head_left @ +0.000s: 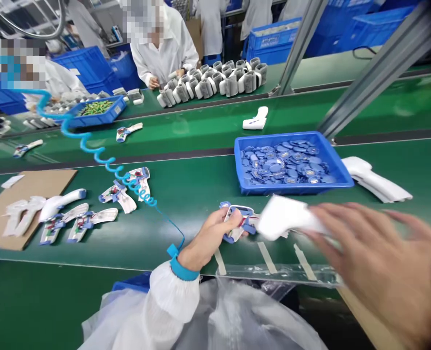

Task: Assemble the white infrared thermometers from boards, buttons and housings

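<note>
My left hand (215, 233) grips an opened thermometer-gun half (242, 218), white and blue with red wiring inside, just over the bench's front part. A blue wrist strap with a coiled cord (108, 165) is on that wrist. In my right hand (375, 253), slightly blurred, is a plain white gun-shaped shell half (284, 216). It overlaps the wired half's right side in view; whether the two touch I cannot tell. Beyond both hands stands a blue tray (291, 188) full of small blue plastic parts (277, 163).
Wired halves (84, 223) lie left by a cardboard sheet (55, 177). White shells (377, 180) rest right of the tray. A conveyor (189, 131) carries several pieces. A metal post (375, 73) rises at right. Across, a co-worker (164, 43) stands behind grey-and-white pieces (215, 80).
</note>
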### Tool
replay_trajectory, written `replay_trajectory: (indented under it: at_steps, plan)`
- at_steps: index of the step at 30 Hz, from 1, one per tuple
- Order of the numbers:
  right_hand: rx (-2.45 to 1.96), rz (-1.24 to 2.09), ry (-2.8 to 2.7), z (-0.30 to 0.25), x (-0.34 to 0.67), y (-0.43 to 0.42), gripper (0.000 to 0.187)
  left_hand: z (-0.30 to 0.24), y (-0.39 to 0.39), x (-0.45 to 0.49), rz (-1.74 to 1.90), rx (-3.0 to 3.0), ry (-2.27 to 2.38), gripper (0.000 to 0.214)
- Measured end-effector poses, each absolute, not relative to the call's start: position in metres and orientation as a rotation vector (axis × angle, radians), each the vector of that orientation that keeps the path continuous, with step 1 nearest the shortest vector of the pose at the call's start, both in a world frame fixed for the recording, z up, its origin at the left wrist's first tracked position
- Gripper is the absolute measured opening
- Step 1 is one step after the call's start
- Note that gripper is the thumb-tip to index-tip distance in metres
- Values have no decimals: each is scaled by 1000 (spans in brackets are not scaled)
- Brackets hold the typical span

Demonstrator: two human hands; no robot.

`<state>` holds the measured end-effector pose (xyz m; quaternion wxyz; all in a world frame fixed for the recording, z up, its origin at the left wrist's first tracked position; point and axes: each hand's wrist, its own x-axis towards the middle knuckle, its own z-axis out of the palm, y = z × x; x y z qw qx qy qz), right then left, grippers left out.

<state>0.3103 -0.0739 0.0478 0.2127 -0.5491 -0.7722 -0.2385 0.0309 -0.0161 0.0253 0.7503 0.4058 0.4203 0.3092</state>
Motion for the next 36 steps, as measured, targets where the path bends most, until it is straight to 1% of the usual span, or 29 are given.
replay_trajectory:
  at_steps: [2, 4, 5, 8, 10, 12, 14, 16, 17, 18, 21, 23, 25, 27, 29, 31, 33, 35, 36]
  plan:
    - [-1425, -687, -2249, 51, 266, -73, 20, 23, -17, 31, 706, 944, 911, 54]
    - [-1380, -644, -2318, 49, 241, -67, 19, 17, -20, 31, 723, 1021, 946, 56]
    - [-1371, -608, -2341, 46, 235, -64, 22, 14, -21, 30, 710, 1051, 965, 55]
    - [-1352, -458, -2353, 34, 231, -58, 37, 3, -25, 27, 675, 1101, 963, 54]
    - [-1430, -263, -2302, 29, 234, -57, 38, 0, -27, 25, 697, 1149, 951, 55]
    - [-1592, 104, -2268, 31, 238, -56, 37, 3, -29, 23, 706, 1221, 930, 54]
    - [-1700, 747, -2226, 38, 240, -55, 41, 9, -31, 23, 707, 1307, 911, 54]
    - [-1671, 1382, -2044, 47, 241, -54, 42, 14, -35, 23, 753, 1447, 954, 58]
    - [-1634, 1585, -1922, 50, 240, -54, 42, 15, -37, 23, 788, 1534, 1000, 60]
    - [-1611, 1699, -1804, 53, 240, -54, 43, 15, -40, 23, 821, 1624, 1043, 59]
    - [-1607, 1728, -1591, 53, 235, -60, 55, 7, -50, 23, 913, 1843, 1070, 46]
    - [-1584, 1702, -1535, 49, 231, -64, 59, -2, -57, 24, 1015, 1925, 1045, 44]
    - [-1562, 1657, -1546, 46, 230, -68, 60, -9, -62, 24, 1092, 1958, 1035, 45]
    - [-1566, 1589, -1625, 46, 232, -71, 55, -10, -63, 23, 1093, 1936, 1072, 46]
    - [-1572, 1478, -1787, 48, 236, -74, 47, -2, -58, 19, 943, 1858, 1108, 44]
    - [-1515, 1377, -1979, 51, 240, -76, 40, 13, -48, 13, 655, 1774, 1018, 41]
    - [-1446, 1280, -2065, 54, 239, -73, 40, 29, -37, 8, 425, 1733, 947, 41]
    - [-1467, 1086, -1964, 54, 227, -66, 44, 43, -28, 6, 364, 1758, 1045, 41]
    - [-1488, 954, -1880, 54, 217, -60, 43, 47, -25, 6, 383, 1782, 1129, 39]
